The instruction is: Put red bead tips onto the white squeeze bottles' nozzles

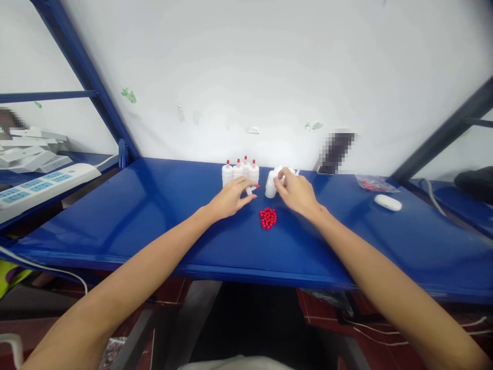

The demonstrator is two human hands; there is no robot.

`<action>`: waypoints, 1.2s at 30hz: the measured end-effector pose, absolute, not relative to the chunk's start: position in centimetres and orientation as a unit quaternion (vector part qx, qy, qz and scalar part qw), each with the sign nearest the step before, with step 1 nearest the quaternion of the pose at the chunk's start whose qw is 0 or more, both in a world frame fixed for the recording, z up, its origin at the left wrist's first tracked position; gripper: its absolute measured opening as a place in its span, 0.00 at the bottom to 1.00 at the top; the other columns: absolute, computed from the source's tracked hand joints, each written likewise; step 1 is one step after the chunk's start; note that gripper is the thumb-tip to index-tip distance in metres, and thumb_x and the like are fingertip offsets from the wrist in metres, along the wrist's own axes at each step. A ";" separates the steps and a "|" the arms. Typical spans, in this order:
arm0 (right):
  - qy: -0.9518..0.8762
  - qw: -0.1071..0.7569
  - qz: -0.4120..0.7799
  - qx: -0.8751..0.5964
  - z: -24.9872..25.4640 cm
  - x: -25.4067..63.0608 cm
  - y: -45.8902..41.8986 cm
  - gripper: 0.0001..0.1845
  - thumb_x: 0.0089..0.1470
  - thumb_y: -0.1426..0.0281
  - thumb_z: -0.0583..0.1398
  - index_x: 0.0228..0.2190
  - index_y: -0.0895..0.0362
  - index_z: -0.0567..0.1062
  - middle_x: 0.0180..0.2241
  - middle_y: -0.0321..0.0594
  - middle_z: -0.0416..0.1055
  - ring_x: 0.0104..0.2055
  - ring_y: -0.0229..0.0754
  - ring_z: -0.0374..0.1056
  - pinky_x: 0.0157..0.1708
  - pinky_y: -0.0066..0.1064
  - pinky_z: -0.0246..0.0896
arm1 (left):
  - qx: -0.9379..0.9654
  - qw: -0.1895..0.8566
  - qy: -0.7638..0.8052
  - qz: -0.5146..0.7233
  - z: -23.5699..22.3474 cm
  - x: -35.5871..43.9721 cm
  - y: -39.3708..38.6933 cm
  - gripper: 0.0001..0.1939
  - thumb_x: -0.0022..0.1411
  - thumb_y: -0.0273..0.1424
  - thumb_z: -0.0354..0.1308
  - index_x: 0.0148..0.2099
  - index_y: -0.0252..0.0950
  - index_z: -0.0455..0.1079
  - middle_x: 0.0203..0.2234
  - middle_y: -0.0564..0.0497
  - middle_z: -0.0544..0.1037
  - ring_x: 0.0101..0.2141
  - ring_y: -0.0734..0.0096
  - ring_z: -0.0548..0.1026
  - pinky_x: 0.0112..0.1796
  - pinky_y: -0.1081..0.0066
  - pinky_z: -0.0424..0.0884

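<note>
My left hand [231, 199] is closed around a white nozzle cap [250, 190], whose red tip points right. Just behind that hand stand several white squeeze bottles [227, 173] with red-tipped nozzles, all upright. My right hand [299, 192] has thumb and forefinger bent together beside a white bottle [270, 186] without a red tip. Whatever may be between those fingertips is hidden. More white pieces show partly behind the right hand. On the table between and in front of both hands lies a small pile of red tip caps [268, 219].
A white oval case [387, 202] and a clear bag with red pieces [375, 184] lie to the right. A dark, blurred phone-like object [336, 154] leans on the wall. At left, a white power strip [46, 187] lies beyond the blue frame post [92, 77].
</note>
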State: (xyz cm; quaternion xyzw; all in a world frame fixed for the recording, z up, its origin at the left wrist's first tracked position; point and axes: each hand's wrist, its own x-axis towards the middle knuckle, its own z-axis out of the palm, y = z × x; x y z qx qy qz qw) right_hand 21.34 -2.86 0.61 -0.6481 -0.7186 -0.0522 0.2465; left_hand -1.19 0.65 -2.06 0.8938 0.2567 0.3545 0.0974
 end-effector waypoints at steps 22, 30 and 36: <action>-0.837 0.312 0.119 -0.434 1.9 20.9 -4.2 0.25 0.67 0.55 0.43 0.24 0.55 0.64 0.20 0.33 0.63 0.24 0.37 0.59 0.31 0.30 0.52 | 0.930 0.073 0.180 0.313 -0.8 -1.7 -0.3 0.16 0.70 0.27 0.45 0.55 0.37 0.68 0.52 0.43 0.73 0.52 0.64 0.72 0.54 0.61 0.69; -0.838 0.093 0.201 -0.500 2.2 23.5 -3.5 0.11 0.59 0.63 0.55 0.28 0.55 0.66 0.26 0.37 0.69 0.28 0.40 0.61 0.30 0.32 0.54 | 0.902 0.090 0.287 0.309 -1.2 -2.1 0.0 0.13 0.68 0.36 0.51 0.51 0.36 0.67 0.38 0.50 0.77 0.28 0.74 0.71 0.34 0.72 0.68; -0.836 0.031 0.244 -0.490 2.5 23.9 -3.5 0.09 0.55 0.62 0.59 0.33 0.56 0.72 0.25 0.37 0.70 0.25 0.39 0.62 0.26 0.31 0.55 | 0.912 0.124 0.284 0.268 -1.4 -1.7 -0.2 0.15 0.66 0.43 0.54 0.44 0.37 0.70 0.28 0.54 0.75 0.27 0.73 0.70 0.30 0.74 0.63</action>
